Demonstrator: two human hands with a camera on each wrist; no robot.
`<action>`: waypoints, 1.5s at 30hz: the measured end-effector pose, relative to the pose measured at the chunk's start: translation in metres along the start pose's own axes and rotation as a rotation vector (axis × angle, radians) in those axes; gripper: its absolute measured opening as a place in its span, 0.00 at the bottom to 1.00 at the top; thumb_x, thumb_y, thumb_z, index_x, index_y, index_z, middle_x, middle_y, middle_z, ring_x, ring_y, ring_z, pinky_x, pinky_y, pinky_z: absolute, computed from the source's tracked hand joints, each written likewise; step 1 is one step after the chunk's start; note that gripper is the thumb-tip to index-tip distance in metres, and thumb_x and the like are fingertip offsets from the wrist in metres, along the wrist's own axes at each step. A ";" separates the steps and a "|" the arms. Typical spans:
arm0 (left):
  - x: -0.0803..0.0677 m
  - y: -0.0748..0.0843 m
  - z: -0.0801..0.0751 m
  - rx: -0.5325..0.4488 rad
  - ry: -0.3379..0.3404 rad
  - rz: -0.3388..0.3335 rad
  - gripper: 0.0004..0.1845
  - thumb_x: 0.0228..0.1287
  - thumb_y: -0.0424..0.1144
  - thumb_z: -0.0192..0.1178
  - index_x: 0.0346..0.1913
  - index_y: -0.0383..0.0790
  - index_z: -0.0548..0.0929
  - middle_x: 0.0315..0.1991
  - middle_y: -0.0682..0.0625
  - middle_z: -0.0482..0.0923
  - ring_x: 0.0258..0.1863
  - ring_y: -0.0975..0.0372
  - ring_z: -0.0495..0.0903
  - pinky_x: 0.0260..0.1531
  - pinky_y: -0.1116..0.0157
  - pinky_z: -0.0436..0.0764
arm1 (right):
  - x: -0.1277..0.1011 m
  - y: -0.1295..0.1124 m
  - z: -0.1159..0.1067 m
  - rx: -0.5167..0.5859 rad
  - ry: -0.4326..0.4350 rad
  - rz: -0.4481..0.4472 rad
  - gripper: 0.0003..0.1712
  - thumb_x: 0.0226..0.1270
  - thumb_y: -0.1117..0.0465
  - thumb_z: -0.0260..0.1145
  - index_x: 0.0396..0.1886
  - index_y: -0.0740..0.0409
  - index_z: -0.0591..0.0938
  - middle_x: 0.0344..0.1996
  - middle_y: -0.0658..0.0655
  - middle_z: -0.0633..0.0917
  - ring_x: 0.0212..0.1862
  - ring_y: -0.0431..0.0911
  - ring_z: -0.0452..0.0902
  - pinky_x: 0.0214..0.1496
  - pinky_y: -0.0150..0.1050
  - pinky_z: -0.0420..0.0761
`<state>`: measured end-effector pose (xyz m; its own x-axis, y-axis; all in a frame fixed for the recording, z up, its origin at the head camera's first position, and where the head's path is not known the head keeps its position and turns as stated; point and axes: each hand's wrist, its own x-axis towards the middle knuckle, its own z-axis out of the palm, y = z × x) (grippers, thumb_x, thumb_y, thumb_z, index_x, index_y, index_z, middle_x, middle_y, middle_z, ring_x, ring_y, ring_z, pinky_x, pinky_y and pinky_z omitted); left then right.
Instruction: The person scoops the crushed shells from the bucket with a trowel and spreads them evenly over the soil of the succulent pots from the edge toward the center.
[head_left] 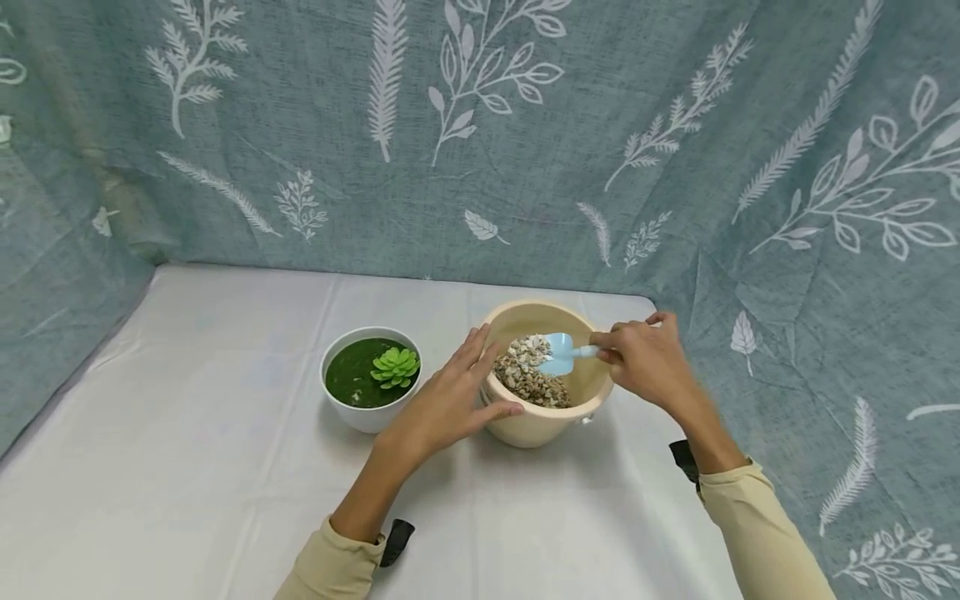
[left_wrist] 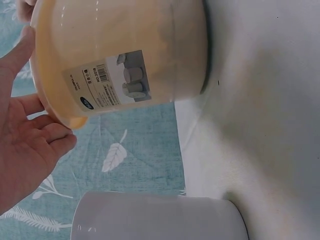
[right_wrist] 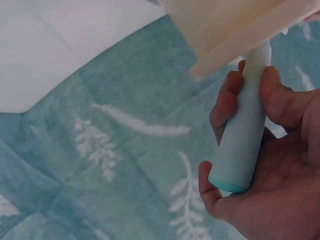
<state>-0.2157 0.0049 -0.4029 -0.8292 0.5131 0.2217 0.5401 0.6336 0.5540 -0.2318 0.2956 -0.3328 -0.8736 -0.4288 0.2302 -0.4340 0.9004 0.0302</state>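
Right of centre in the head view, the right hand (head_left: pixel 643 358) grips the scoop (head_left: pixel 559 350) amid gravel (head_left: pixel 528 379) inside the tub (head_left: pixel 525 430); the left hand (head_left: pixel 442 400), fingers outstretched, touches the tub.

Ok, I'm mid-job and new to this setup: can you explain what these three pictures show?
There's no machine here: you are seeing a person's bare left hand and right hand. The wide picture comes from a camera on the head, looking forward and down; the other two come from cameras on each wrist. The left wrist picture is turned sideways, but the head view shows the cream bucket upright.

On the white cloth stand that bucket, with pebble-like bits inside, and, to its left, a white pot with a green plant. The right hand holds a light blue scoop, its blade at the bits. The left hand touches the bucket's rim.
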 end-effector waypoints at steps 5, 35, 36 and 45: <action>-0.003 -0.001 -0.002 -0.003 0.002 0.003 0.53 0.66 0.67 0.64 0.83 0.38 0.59 0.87 0.42 0.43 0.87 0.49 0.45 0.80 0.46 0.64 | -0.008 0.004 -0.007 0.039 0.036 0.033 0.11 0.67 0.68 0.70 0.42 0.50 0.92 0.28 0.56 0.90 0.32 0.54 0.84 0.57 0.73 0.67; -0.095 -0.081 -0.068 -0.057 0.072 -0.346 0.64 0.56 0.59 0.77 0.85 0.38 0.49 0.87 0.36 0.31 0.86 0.41 0.36 0.81 0.38 0.55 | 0.044 -0.100 -0.015 0.111 -0.025 -0.180 0.11 0.69 0.66 0.69 0.46 0.50 0.92 0.30 0.51 0.90 0.30 0.44 0.80 0.59 0.66 0.67; -0.097 -0.084 -0.067 -0.068 0.069 -0.351 0.65 0.56 0.58 0.78 0.85 0.37 0.48 0.86 0.35 0.31 0.86 0.39 0.37 0.80 0.37 0.58 | 0.046 -0.104 -0.014 0.107 -0.029 -0.188 0.11 0.69 0.66 0.70 0.46 0.50 0.93 0.31 0.51 0.90 0.30 0.44 0.81 0.59 0.65 0.68; -0.109 -0.097 -0.069 -0.030 0.084 -0.369 0.61 0.62 0.57 0.74 0.84 0.33 0.47 0.85 0.30 0.42 0.72 0.31 0.71 0.63 0.41 0.81 | 0.061 -0.138 -0.001 0.039 -0.063 -0.305 0.11 0.68 0.64 0.71 0.45 0.46 0.94 0.17 0.47 0.82 0.20 0.40 0.70 0.54 0.59 0.70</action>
<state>-0.1872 -0.1524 -0.4260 -0.9769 0.2030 0.0674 0.1992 0.7489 0.6320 -0.2248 0.1450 -0.3224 -0.7132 -0.6836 0.1551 -0.6852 0.7266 0.0511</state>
